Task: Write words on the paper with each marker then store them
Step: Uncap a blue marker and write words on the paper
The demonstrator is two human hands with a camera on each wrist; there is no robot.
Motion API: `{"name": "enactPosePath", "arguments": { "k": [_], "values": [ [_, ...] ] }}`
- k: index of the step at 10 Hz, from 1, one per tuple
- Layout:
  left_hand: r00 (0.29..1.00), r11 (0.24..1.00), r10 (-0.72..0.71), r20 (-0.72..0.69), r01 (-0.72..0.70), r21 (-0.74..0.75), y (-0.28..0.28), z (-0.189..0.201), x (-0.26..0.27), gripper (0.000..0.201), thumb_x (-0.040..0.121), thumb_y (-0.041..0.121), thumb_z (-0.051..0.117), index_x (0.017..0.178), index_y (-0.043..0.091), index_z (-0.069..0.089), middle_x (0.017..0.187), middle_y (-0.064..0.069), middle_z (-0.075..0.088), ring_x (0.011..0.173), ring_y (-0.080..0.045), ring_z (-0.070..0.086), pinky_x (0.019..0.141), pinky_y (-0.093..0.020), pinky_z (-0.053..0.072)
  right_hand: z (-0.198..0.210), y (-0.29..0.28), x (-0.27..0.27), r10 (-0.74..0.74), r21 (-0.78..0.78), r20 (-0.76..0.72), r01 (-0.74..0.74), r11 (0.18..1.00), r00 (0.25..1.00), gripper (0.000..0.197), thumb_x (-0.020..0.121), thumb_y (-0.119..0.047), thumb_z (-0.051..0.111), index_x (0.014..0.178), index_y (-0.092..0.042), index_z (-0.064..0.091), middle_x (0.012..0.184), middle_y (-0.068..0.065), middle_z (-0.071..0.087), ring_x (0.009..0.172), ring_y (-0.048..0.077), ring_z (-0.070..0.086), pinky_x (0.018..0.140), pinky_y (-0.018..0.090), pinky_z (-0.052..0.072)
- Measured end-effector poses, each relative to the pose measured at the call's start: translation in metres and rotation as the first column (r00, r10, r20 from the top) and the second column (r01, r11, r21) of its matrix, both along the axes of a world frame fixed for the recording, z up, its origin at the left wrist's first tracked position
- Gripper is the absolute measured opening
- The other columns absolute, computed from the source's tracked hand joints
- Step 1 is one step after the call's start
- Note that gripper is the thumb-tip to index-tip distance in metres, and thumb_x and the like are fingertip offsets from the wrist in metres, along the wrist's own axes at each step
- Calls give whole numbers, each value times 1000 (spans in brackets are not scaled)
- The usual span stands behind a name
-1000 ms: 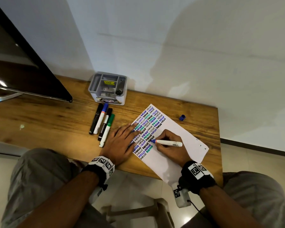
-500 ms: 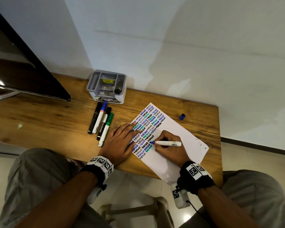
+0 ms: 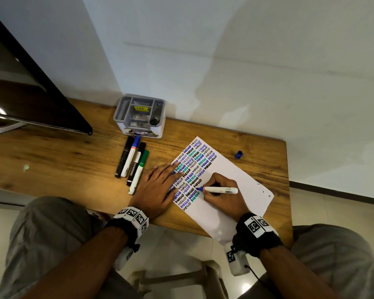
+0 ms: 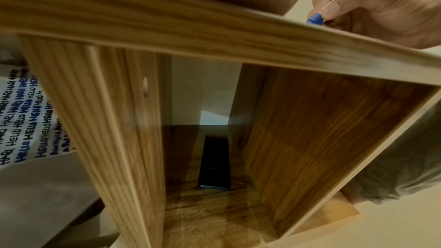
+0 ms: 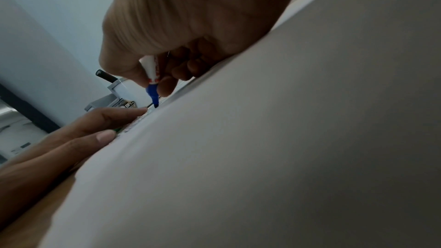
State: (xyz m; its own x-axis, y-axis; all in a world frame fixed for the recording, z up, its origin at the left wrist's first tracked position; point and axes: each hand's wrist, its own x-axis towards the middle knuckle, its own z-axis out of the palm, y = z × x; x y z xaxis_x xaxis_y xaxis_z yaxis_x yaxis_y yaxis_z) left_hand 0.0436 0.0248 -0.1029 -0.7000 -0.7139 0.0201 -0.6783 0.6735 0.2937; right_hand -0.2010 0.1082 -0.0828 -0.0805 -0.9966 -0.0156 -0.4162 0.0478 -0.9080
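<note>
Blue ink at the nib, and the blue marker point(image 3: 220, 189) is down on the paper point(image 3: 235, 180) — the right hand point(image 3: 224, 196) has its fingers point(image 5: 167, 87) pinched round the white barrel close to the tip, a writing grip, with the tail of the barrel lying out to the right. The left hand point(image 3: 158, 188) lies flat with straight fingers on the sheet's left edge, pinning it to the wooden table point(image 3: 63, 160). And it needs pinning: that sheet looks thin and light, the kind that would likely slide or buckle under a dragging nib, and its near corner hangs off the table edge. The marker itself looks like a light, stiff plastic barrel, smooth enough to want a firm pinch low down for control; for storing, I'd judge a hold mid-barrel serves better. The paper carries slanting rows of "HELLO" in black, blue and green, thick and thin, with the lower right half blank. The marker's blue cap point(image 3: 238, 154) sits alone on the table beyond the sheet's far edge, well apart from the hand — it will probably want refitting before anything goes away. Four capped markers point(image 3: 133, 164) lie side by side just left of the sheet: black, blue, black, green. Behind them the grey organiser point(image 3: 140, 116) stands against the wall, one dark pen already in a compartment.
</note>
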Motion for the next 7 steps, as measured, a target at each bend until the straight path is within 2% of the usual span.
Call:
{"name": "enactPosePath", "arguments": {
  "k": [1,2,4,5,6,7],
  "values": [
    [1000,1000,0,-3,0,-2,0,0,0,52,98,46,38,148,32,37,163,6,26,151,-13,18,121,-41,12,-2,-1,-1,-40,21,42,39,999,998,15,81,-6,80,82,-13,66,83,-8,74,77,14,70,68,32,60],
    [1000,1000,3,-5,-3,-5,0,0,0,52,98,46,39,148,32,38,163,6,26,151,-13,18,121,-42,12,-4,-1,-1,-40,21,50,39,999,998,13,82,-9,79,83,-13,67,83,-1,73,75,20,69,69,42,60],
    [1000,1000,3,-13,-3,-5,0,-1,0,51,98,45,39,148,32,39,163,6,27,151,-13,18,121,-42,13,-4,-2,-3,-64,32,54,62,998,996,16,79,-5,78,79,-14,65,79,-3,72,72,16,67,65,36,57],
    [1000,1000,2,-10,-2,-2,0,-1,0,51,99,46,38,148,31,39,163,6,26,151,-13,18,122,-43,13,-3,-2,-3,-74,22,60,73,997,995,13,81,-4,79,81,-10,67,78,-6,71,69,9,64,63,23,52],
    [1000,1000,0,-16,0,-5,0,-1,0,51,98,46,37,147,30,40,163,6,26,151,-13,19,122,-43,14,-4,-2,-2,-64,18,51,63,998,997,12,81,-5,78,81,-11,68,75,-5,70,66,8,62,60,28,51],
    [1000,1000,0,-15,0,-2,0,0,0,52,98,46,37,148,30,40,163,6,26,151,-14,20,122,-43,14,-4,-2,-3,-57,31,37,56,998,998,14,81,-8,78,80,-14,66,76,-4,70,68,13,64,64,35,55]
  ]
}}
